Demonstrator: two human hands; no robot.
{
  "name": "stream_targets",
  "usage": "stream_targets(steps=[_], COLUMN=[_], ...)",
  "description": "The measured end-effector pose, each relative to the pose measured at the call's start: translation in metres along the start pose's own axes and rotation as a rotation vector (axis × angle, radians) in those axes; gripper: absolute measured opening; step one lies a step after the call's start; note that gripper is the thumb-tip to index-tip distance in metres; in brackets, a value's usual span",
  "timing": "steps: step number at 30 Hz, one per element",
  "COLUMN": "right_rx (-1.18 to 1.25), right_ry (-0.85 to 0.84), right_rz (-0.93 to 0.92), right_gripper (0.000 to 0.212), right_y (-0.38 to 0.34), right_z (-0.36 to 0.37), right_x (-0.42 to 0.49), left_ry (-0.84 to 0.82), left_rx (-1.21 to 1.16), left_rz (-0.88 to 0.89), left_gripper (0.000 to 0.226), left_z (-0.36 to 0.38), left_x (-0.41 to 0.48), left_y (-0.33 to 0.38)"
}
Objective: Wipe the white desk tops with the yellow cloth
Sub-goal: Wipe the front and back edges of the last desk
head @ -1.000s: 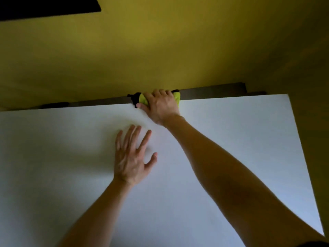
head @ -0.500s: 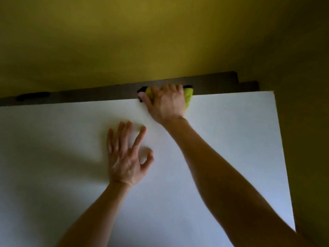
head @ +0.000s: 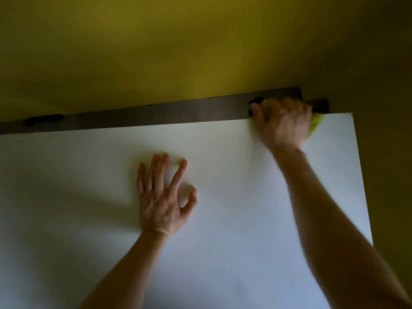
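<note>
At one o'clock the blurred right hand (head: 282, 123) covers the yellow cloth (head: 315, 124) at the far edge of the white bench (head: 234, 230); whether it grips the cloth is too blurred to tell. At centre, the left hand (head: 160, 206) lies flat on the bench, fingers (head: 156, 169) splayed and released.

Nothing here can be read: no writing, label, brand or number. The white desk top (head: 234, 219), the yellow wall (head: 178, 52) and the dark strip (head: 156, 114) behind the desk are plain. The yellow cloth (head: 316, 124) under the right hand (head: 282, 123) is blurred.

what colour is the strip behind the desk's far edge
Dark brown strip, clearest in the head view.
</note>
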State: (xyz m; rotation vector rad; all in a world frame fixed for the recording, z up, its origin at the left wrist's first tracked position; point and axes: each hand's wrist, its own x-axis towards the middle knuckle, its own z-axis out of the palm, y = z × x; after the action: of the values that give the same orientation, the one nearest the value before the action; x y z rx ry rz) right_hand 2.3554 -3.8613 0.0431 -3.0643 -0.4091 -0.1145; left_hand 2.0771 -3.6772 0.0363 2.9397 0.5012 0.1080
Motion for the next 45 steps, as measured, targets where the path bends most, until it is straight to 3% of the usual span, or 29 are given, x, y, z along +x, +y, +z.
stream_targets(steps=[4,6,9,13,15,18,22,24,27,32,35,37,40,43,45], right_rx=[0.154,0.232,0.270,0.156,0.078,0.008,0.126,0.187,0.239,0.106,0.036,0.069,0.135,0.248,0.258], right_ry=[-0.215,-0.285,-0.295,-0.088,-0.082,-0.101,-0.297,-0.391,-0.310,-0.121,-0.128,-0.205,-0.258,-0.235,-0.168], right_rz=[-0.328,-0.454,-0.495,-0.276,-0.193,-0.128,-0.376,-0.494,-0.450,-0.073,0.078,0.015,-0.256,-0.407,-0.390], right_gripper=[0.059,0.057,0.062,0.070,0.069,0.065,0.060,0.061,0.063,0.071,0.071,0.063,0.059,0.061,0.065], right_y=[-0.166,-0.198,-0.139,0.020,0.052,-0.010,-0.146,-0.162,-0.093,0.121,0.114,0.064,-0.006,0.010,0.057], right_z=[-0.006,-0.014,-0.008,-0.009,-0.014,-0.010,-0.011,-0.025,-0.022,-0.023,-0.023,-0.020,-0.019,-0.017,-0.008], right_x=[-0.031,-0.037,-0.019,0.006,0.009,-0.003,-0.027,-0.034,-0.017,0.012,0.016,0.006,-0.011,-0.008,0.001], left_ry=[-0.018,-0.005,0.030,0.044,0.054,0.061,0.052,0.032,0.054,0.021,-0.019,-0.008,0.030,0.023,0.031], left_rx=[0.034,0.026,-0.006,-0.018,-0.014,-0.012,0.038,0.069,0.097,0.032,0.016,0.005,0.009,0.015,-0.005], left_rz=[0.002,-0.007,0.003,0.003,0.006,0.005,0.024,0.003,0.054,0.262,0.296,0.267,0.249,0.236,0.250], left_gripper=[0.075,0.071,0.069,0.066,0.063,0.060,0.060,0.060,0.059,0.067,0.072,0.071,0.069,0.069,0.068], left_z=[-0.001,-0.002,0.001,0.000,0.003,0.005,0.004,0.000,-0.002,0.003,0.011,0.014,0.019,0.022,0.024], left_x=[0.001,0.000,0.000,-0.001,0.000,-0.002,0.002,-0.004,0.001,0.029,0.040,0.037,0.038,0.037,0.037], left_y=[-0.003,-0.002,-0.003,-0.002,-0.004,-0.005,-0.002,0.000,0.002,0.058,0.095,0.110,0.113,0.112,0.113])
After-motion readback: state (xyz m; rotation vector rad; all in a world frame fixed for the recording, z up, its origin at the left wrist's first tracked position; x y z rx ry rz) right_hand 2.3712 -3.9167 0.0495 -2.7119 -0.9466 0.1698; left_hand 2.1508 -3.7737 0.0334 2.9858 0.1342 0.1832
